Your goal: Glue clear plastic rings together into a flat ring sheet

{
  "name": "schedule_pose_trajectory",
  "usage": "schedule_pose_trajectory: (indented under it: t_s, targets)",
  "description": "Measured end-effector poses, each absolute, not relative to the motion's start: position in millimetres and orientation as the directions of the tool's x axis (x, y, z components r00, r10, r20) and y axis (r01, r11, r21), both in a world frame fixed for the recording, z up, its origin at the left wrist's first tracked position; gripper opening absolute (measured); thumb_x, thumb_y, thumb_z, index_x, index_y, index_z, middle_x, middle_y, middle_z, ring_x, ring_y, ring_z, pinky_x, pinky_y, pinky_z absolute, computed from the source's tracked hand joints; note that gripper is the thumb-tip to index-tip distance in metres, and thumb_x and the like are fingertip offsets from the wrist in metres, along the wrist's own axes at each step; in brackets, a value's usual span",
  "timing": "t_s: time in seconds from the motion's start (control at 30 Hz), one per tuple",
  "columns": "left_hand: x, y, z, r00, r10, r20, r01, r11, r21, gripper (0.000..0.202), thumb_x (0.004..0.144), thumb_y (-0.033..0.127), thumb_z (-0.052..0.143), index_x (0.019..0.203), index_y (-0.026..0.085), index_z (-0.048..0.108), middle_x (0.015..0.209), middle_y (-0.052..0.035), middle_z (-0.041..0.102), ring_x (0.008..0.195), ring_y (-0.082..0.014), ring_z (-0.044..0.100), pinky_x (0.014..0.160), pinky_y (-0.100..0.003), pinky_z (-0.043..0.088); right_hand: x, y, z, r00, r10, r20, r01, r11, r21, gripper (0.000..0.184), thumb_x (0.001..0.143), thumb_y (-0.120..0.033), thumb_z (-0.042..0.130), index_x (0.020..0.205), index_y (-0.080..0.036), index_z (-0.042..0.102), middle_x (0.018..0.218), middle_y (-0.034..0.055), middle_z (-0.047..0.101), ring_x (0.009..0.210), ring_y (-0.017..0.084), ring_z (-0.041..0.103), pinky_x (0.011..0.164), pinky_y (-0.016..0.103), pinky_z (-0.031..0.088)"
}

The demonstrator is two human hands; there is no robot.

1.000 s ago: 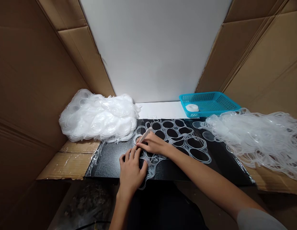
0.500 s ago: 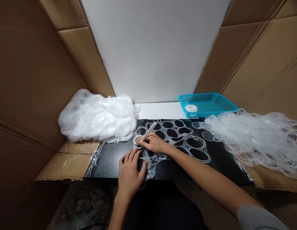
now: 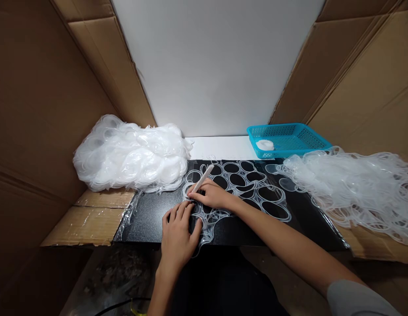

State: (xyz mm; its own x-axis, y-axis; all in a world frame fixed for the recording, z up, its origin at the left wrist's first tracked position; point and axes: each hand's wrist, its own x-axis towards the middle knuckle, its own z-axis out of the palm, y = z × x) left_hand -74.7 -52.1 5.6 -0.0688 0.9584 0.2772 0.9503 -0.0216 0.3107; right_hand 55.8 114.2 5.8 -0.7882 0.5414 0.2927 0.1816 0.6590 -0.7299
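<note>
My right hand (image 3: 210,194) grips a slim white pen-like tool (image 3: 204,177), its upper end leaning away from me. The tool's tip is hidden by my fingers. Beneath that hand lies a clear plastic sheet (image 3: 255,194) with rows of large oval holes, flat on the black work surface (image 3: 148,219). My left hand (image 3: 178,228) rests palm down at the sheet's left edge, fingers stretched out and thumb apart. Its fingertips are close to my right hand. Loose, curled strips of the sheet (image 3: 209,230) lie beside my left thumb.
At the left is a big heap of translucent white plastic rounds (image 3: 134,158). A tangled pile of clear ring-shaped plastic (image 3: 352,188) covers the right side. A blue basket (image 3: 298,152) at the back holds a white round piece (image 3: 265,145). Cardboard walls (image 3: 39,87) flank the surface.
The camera view has shifted slightly. Both hands stay in nearly the same place on the sheet, and the white tool is still in my right hand.
</note>
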Motion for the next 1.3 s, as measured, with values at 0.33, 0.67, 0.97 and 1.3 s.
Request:
schedule_pose_trajectory:
  t_s: [0.33, 0.67, 0.97, 1.3]
  targets:
    - [-77, -49, 9, -0.091, 0.971, 0.220, 0.937, 0.009, 0.351, 0.038, 0.101, 0.032, 0.057, 0.138, 0.023, 0.060, 0.148, -0.0101, 0.064, 0.138, -0.0315, 0.054, 0.115, -0.054, 0.037, 52, 111, -2, -0.871, 0.216, 0.442, 0.128, 0.967, -0.220, 0.025, 0.111, -0.026, 0.049, 0.117, -0.017, 0.072, 0.106, 0.0103, 0.081, 0.098, 0.022, 0.071, 0.095, 0.040, 0.040]
    - [-78, -53, 10, -0.092, 0.973, 0.213, 0.921, 0.002, 0.390, 0.028, 0.102, 0.033, 0.058, 0.128, 0.024, 0.063, 0.144, -0.0093, 0.065, 0.139, -0.0309, 0.054, 0.117, -0.054, 0.037, 44, 137, 7, -0.763, 0.385, 0.519, 0.303, 0.922, -0.240, 0.025, 0.110, -0.023, 0.051, 0.118, -0.016, 0.073, 0.107, 0.0110, 0.081, 0.097, 0.024, 0.070, 0.093, 0.039, 0.041]
    - [-81, -64, 9, -0.070, 0.980, 0.187, 0.906, -0.016, 0.423, 0.025, 0.103, 0.030, 0.060, 0.127, 0.027, 0.064, 0.142, -0.0074, 0.064, 0.136, -0.0298, 0.055, 0.115, -0.052, 0.041, 32, 204, 51, -0.654, 0.650, 0.387, 0.631, 0.751, -0.195, 0.035, 0.112, -0.029, 0.045, 0.105, -0.011, 0.075, 0.095, 0.0171, 0.079, 0.088, 0.027, 0.071, 0.085, 0.038, 0.048]
    - [-85, -60, 20, -0.161, 0.924, 0.347, 0.884, -0.021, 0.467, 0.019, 0.105, 0.030, 0.055, 0.121, 0.025, 0.065, 0.130, -0.0093, 0.067, 0.126, -0.0285, 0.062, 0.109, -0.050, 0.046, 46, 165, 22, -0.754, 0.487, 0.442, 0.098, 0.747, -0.657, 0.028, 0.107, -0.032, 0.055, 0.110, -0.022, 0.081, 0.116, 0.0077, 0.081, 0.106, 0.022, 0.076, 0.098, 0.038, 0.057]
